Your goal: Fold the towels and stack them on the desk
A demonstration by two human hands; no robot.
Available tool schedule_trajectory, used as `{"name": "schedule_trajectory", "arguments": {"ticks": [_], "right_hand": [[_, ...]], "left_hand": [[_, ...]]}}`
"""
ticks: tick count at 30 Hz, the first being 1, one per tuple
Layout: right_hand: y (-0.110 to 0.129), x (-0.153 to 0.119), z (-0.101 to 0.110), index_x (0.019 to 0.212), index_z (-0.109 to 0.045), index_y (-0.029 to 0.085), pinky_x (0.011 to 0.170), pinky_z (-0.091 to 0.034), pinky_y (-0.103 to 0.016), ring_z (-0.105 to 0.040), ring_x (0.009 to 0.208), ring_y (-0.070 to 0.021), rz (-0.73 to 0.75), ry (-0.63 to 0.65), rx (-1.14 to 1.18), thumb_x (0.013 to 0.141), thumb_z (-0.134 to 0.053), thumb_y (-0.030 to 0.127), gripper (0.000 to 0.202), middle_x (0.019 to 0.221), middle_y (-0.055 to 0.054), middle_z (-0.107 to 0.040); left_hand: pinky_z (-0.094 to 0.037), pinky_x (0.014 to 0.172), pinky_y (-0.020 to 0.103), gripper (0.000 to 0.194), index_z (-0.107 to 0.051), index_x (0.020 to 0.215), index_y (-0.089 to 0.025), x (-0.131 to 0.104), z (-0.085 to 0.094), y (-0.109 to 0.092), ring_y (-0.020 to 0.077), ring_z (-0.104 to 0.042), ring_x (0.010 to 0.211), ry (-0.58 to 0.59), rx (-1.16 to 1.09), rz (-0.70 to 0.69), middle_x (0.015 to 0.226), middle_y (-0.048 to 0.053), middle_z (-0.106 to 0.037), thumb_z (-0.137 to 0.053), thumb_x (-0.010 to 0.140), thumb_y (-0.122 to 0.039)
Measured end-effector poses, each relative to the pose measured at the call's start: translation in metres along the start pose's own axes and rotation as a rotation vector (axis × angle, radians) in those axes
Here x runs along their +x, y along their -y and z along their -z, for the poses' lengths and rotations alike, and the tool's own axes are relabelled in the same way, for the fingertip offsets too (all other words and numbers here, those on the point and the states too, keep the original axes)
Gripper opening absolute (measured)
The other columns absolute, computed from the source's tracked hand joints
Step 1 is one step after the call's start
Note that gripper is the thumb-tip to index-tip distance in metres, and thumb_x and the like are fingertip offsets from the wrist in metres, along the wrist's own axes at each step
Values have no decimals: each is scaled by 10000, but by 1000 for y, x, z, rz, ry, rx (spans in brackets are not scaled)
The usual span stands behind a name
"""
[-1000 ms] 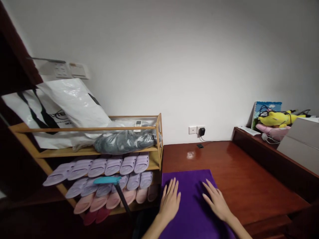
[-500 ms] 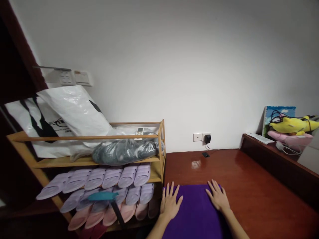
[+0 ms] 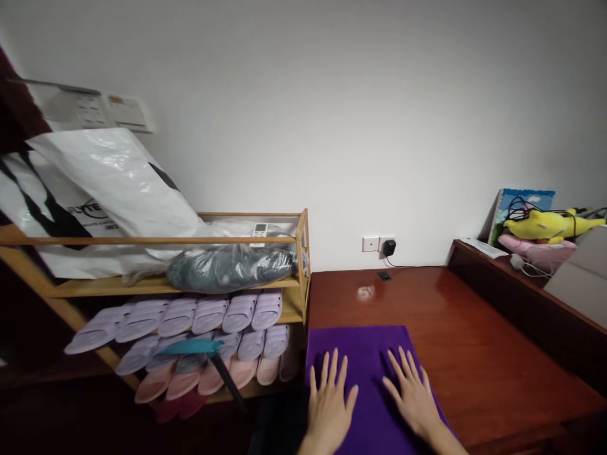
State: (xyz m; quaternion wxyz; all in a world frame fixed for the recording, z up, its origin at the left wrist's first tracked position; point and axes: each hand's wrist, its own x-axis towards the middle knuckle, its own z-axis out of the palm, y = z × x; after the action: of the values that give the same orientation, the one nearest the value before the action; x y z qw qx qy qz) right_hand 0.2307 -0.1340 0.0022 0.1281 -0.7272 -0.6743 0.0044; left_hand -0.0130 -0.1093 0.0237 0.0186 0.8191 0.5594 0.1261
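Where each grip (image 3: pixel 329 407) spreads, purple cloth (image 3: pixel 368 379) lies beneath.

A plain pale wall (image 3: pixel 284 95) fills most of the view, brightest just right of the middle and dimming to grey at the upper corners. White socket plates (image 3: pixel 370 244) sit low on it, above a glossy red-brown bench (image 3: pixel 474 354) with a raised ledge (image 3: pixel 502 289) along its right side. On the left stands a light wooden rack (image 3: pixel 213 241); the dark red upright (image 3: pixel 19 114) beyond is possibly a door frame, deep in shadow.
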Motion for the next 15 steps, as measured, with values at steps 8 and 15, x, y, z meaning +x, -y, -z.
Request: {"name": "schedule_trajectory", "arguments": {"ticks": [8, 15], "right_hand": [[-24, -68, -19, 1390, -271, 352, 1050, -317, -538, -278, 1351, -272, 14, 55, -50, 801, -316, 692, 682, 1485, -41, -257], [-22, -26, -12, 1411, -203, 363, 1079, -262, -538, -199, 1383, -243, 48, 10, 7, 843, -292, 641, 638, 1511, -27, -223]], "left_hand": [[-182, 1078, 586, 619, -54, 1408, -359, -63, -40, 17, 311, -209, 1372, 101, -26, -12, 1510, 25, -158, -309, 885, -570], [-166, 1102, 548, 574, -116, 1420, -349, -21, -21, 16, 265, -171, 1388, 37, 1, -17, 1515, 2, -184, -258, 907, -562]]}}
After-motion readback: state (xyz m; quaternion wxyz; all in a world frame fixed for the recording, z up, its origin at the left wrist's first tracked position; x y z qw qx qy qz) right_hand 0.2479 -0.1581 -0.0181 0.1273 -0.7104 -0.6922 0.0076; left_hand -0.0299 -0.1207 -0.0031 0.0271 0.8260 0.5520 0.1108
